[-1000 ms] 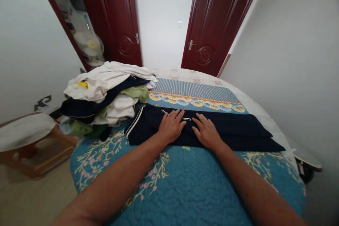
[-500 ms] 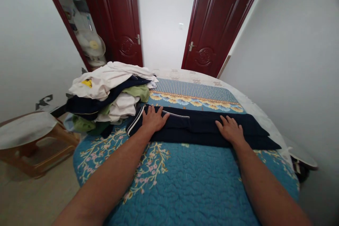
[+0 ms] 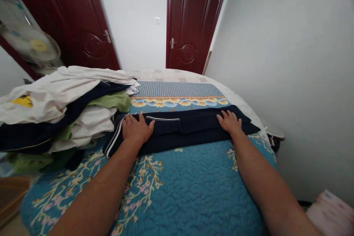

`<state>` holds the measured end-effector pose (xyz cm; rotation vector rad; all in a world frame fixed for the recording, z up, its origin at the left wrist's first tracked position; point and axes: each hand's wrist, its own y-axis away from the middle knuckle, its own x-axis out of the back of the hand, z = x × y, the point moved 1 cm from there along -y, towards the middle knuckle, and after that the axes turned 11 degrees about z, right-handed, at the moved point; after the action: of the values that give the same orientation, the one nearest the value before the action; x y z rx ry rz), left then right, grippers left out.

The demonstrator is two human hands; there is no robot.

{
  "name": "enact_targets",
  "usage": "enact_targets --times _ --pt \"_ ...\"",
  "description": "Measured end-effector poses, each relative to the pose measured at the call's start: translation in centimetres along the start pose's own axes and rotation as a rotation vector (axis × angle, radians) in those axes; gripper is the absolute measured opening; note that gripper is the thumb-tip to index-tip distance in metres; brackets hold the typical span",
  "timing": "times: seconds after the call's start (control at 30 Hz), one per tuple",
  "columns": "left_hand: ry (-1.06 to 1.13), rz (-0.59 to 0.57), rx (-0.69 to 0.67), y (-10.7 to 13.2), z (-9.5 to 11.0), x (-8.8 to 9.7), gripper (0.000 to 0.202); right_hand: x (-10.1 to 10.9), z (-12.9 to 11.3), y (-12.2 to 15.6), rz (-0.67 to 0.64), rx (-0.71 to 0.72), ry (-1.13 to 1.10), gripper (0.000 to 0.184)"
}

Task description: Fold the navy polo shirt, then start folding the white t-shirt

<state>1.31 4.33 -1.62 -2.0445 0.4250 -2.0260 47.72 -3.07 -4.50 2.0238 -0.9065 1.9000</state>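
Observation:
A dark navy garment (image 3: 182, 131) with thin white stripes lies folded into a long band across a blue quilted bedspread (image 3: 188, 188) with a flower pattern. My left hand (image 3: 136, 129) rests flat on its left end, fingers stretched out. My right hand (image 3: 230, 122) lies flat on its right part, fingers spread, a little short of the right end. Neither hand holds anything.
A heap of white, navy and green clothes (image 3: 63, 107) is piled on the bed's left side, touching the garment's left end. A fan (image 3: 33, 44) stands behind it. Two dark red doors (image 3: 190, 22) are at the back. A white wall (image 3: 290, 81) runs along the right.
Both hands slid apart from the garment's middle toward its ends. The view moved closer and swung right, so the clothes heap looks nearer and the stool at the left left the view.

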Motion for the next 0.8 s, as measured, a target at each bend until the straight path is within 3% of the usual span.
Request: enact_targets --times 0.1,0.2,0.3,0.4,0.47,0.63,0.8 --pt "0.02 0.085 -0.043 0.2 0.1 0.5 0.088 0.4 0.9 -0.1 0.1 -0.043 -0.016 0.068" --pt "0.106 0.239 -0.236 0.4 0.6 1.3 0.066 0.9 0.8 0.1 0.302 -0.042 -0.048 0.058" --pt "0.227 0.272 -0.453 0.5 1.8 1.5 0.055 1.2 -0.7 0.7 0.379 0.156 -0.104 0.048" --pt "0.268 0.16 -0.514 0.6 2.8 0.8 0.056 1.2 -2.6 1.6 0.289 0.407 -0.155 0.047" --pt "0.246 0.072 -0.484 0.6 3.1 0.1 0.06 1.1 -3.5 2.0 0.179 0.484 -0.167 0.049" --pt "0.163 -0.002 -0.397 0.5 3.2 -0.7 0.069 0.9 -3.5 1.0 0.049 0.441 -0.121 0.056" --pt "0.104 -0.047 -0.351 0.3 3.3 -0.3 0.073 0.8 -1.3 -2.0 0.012 0.368 -0.062 0.061"
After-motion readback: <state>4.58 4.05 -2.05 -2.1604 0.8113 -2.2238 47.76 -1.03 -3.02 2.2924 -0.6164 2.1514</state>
